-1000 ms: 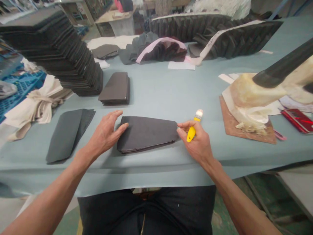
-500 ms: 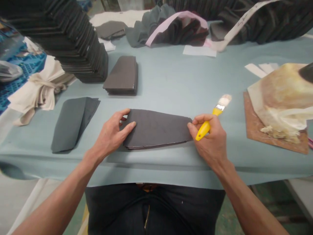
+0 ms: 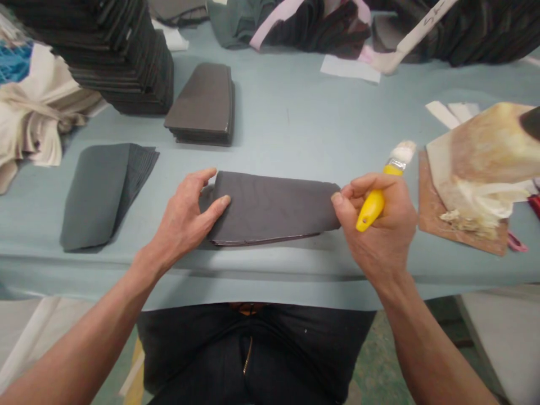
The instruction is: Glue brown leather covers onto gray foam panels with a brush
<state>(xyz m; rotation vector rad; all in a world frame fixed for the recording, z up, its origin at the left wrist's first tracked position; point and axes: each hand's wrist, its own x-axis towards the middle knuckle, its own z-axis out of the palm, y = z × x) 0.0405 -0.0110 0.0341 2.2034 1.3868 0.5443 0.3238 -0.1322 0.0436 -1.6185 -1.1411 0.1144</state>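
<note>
A small pile of dark grey tapered panels [image 3: 274, 208] lies crosswise before me on the table. My left hand [image 3: 189, 211] grips its left end, thumb on the top face and fingers around the far corner. Tucked in my right hand [image 3: 379, 225] is a paintbrush with a yellow handle [image 3: 371, 209], its pale bristles pointing up and away. Thumb and index finger of that same hand pinch the right end of the top panel, which looks slightly raised there. What the panels are made of I cannot tell.
Fanned grey-green panels [image 3: 97, 194] lie at the left. A neat dark stack [image 3: 202, 104] and a tall leaning one [image 3: 126, 62] stand behind. At right, a glue-stained container [image 3: 481, 146] sits on a brown board [image 3: 430, 208]. Bundled dark pieces [image 3: 329, 28] line the back.
The view has shifted, so most things sit higher in it. My right hand has moved slightly right with the brush, and the top panel's right end now appears lifted.
</note>
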